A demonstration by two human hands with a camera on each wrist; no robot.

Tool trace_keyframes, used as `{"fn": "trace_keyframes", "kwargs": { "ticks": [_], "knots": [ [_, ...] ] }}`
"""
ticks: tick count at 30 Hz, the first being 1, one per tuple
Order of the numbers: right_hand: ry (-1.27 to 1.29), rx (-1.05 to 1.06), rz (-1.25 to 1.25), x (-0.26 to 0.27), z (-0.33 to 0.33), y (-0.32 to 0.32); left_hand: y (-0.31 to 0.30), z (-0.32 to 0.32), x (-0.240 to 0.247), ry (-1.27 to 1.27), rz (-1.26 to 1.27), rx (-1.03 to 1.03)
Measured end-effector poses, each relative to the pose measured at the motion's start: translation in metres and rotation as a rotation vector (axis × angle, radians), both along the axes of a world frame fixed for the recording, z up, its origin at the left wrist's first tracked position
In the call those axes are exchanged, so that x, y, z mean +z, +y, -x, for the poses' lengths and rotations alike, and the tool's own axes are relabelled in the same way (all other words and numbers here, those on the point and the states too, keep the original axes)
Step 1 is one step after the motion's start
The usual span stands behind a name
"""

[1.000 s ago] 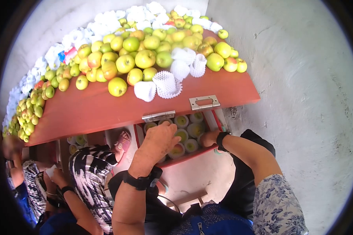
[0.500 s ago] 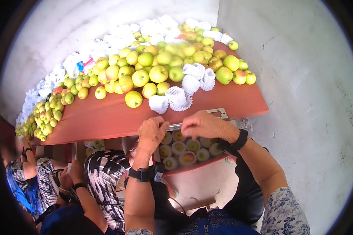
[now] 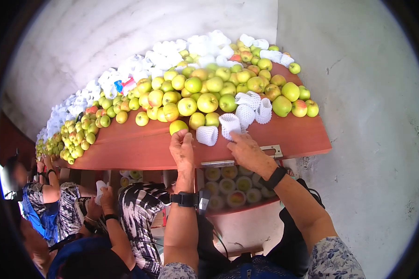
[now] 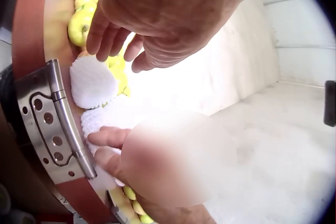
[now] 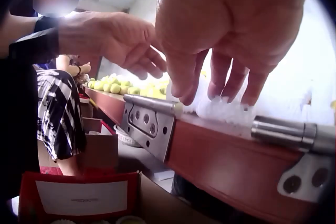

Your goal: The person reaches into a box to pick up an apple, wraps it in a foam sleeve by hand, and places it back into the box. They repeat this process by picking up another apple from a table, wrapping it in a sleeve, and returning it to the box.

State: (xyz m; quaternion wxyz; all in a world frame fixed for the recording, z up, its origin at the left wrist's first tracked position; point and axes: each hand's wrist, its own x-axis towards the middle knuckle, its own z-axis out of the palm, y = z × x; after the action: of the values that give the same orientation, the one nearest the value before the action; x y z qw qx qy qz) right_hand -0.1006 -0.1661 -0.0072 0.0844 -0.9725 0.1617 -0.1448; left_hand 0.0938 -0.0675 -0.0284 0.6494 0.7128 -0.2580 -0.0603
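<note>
My left hand [image 3: 182,149] is at the front of the red tabletop [image 3: 125,149], fingertips close below a yellow-green apple [image 3: 178,126]. In the left wrist view, its fingers hang loosely bent with nothing between them. My right hand [image 3: 252,153] reaches over the front edge, thumb and fingers extended down at a white foam fruit net [image 3: 230,124]. The right wrist view shows these fingertips right at the foam [image 5: 226,109]. Another foam net [image 3: 206,136] stands between the hands. More nets [image 3: 246,114] lie just behind, against the apple pile [image 3: 209,86].
Below the edge, a red-rimmed box [image 3: 246,205] holds rows of net-wrapped apples. Metal hinges [image 3: 271,151] sit along the edge. White foam nets [image 3: 167,51] are heaped at the back. At left, another person's hand [image 3: 107,197] holds a white net. A wall [image 3: 358,116] stands at right.
My right hand came up from the box, and both hands moved forward over the tabletop's edge to the foam nets and apples. The head view shifted, bringing the person at left further in.
</note>
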Motion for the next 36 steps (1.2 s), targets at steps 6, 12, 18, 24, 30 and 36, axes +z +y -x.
{"fn": "trace_keyframes", "kwargs": {
  "ticks": [6,12,18,24,30,36],
  "knots": [
    [-0.308,-0.082,-0.108,0.009,0.005,-0.018,0.002,0.048,0.027,0.236,0.208,-0.247],
    [-0.568,-0.253,-0.370,0.034,0.012,-0.027,-0.005,0.065,0.033,0.269,0.162,-0.396],
    [-0.761,-0.234,-0.735,0.031,0.011,-0.034,-0.004,0.066,0.035,0.248,0.216,-0.435],
    [-0.627,-0.103,-1.108,0.057,0.013,-0.020,0.000,0.069,0.046,0.211,0.237,-0.490],
    [-0.582,-0.087,-1.296,0.068,0.014,-0.013,0.000,0.075,0.043,0.280,0.227,-0.609],
    [-0.577,0.003,-1.221,0.065,0.011,-0.012,0.001,0.086,0.045,0.533,0.347,-0.711]
  ]
}}
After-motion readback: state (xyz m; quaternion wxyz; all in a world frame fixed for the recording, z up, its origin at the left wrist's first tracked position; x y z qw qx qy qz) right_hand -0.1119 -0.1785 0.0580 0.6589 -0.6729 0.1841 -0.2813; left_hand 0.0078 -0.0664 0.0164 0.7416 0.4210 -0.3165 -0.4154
